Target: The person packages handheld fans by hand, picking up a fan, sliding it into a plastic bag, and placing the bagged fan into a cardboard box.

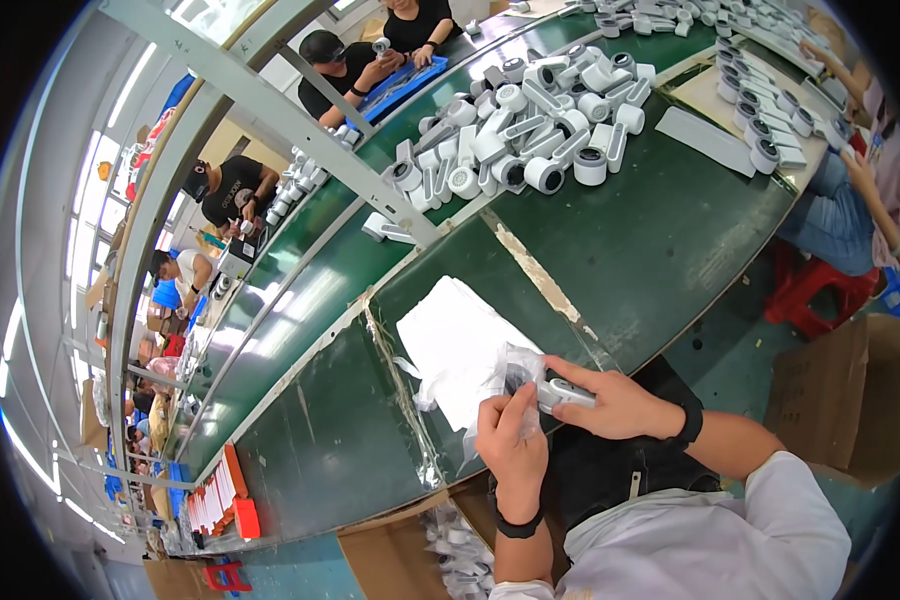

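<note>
My right hand (610,402) is closed around the pale grey handle of a small handheld fan (567,394). The fan's head end is inside a thin clear plastic bag (523,358), which hides most of it. Fingers bent, my left hand (511,440) pinches the bag's edge beside the fan. Just beyond both hands, a stack of flat white bags (450,335) lies on the green worktable (350,430). Both hands are over the table's near edge.
A big heap of white handheld fans (530,125) covers the far table, below a slanting metal post (300,130). A carton of bagged fans (390,555) stands below the near edge. Orange boxes (220,495) sit far left. Co-workers sit across and at right, near a red stool (820,290).
</note>
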The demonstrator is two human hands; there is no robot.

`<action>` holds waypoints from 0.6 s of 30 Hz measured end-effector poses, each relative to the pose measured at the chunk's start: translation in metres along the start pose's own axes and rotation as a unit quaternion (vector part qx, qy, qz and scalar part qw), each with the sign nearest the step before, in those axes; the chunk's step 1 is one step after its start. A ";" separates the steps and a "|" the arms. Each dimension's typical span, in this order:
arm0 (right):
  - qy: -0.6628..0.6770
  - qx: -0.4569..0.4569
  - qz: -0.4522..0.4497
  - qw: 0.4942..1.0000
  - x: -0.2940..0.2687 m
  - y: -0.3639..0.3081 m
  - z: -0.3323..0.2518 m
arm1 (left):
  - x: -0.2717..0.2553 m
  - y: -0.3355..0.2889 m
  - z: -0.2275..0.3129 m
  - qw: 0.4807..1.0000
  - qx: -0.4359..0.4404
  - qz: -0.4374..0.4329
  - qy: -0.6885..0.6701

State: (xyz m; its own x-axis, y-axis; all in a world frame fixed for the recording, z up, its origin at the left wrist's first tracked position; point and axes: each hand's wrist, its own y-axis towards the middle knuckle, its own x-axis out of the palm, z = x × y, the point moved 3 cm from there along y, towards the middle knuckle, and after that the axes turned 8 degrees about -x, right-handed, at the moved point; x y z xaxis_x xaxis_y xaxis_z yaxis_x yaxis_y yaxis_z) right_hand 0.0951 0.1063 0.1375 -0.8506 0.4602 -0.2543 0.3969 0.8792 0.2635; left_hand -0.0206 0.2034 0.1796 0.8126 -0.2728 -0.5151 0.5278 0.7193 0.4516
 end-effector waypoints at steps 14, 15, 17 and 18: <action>0.132 0.072 0.092 0.984 -0.002 0.014 0.001 | 0.000 -0.025 0.018 0.979 0.007 -0.171 -0.111; 0.130 0.069 0.094 0.985 -0.001 0.013 0.000 | 0.001 -0.028 0.018 0.977 0.067 -0.170 -0.110; 0.227 0.072 0.130 0.963 0.003 0.007 -0.002 | -0.002 -0.039 0.012 0.966 -0.026 -0.186 -0.179; 0.225 0.069 0.130 0.963 0.006 0.005 -0.001 | -0.002 -0.045 0.006 0.941 -0.123 -0.199 -0.244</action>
State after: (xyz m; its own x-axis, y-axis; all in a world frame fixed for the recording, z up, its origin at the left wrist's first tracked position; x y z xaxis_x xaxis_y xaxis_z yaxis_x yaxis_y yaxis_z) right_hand 0.0914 0.1136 0.1381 -0.7667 0.5951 0.2407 0.6330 0.7633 0.1292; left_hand -0.0446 0.1679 0.1648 0.6104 -0.7700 -0.1856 0.7905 0.6072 0.0806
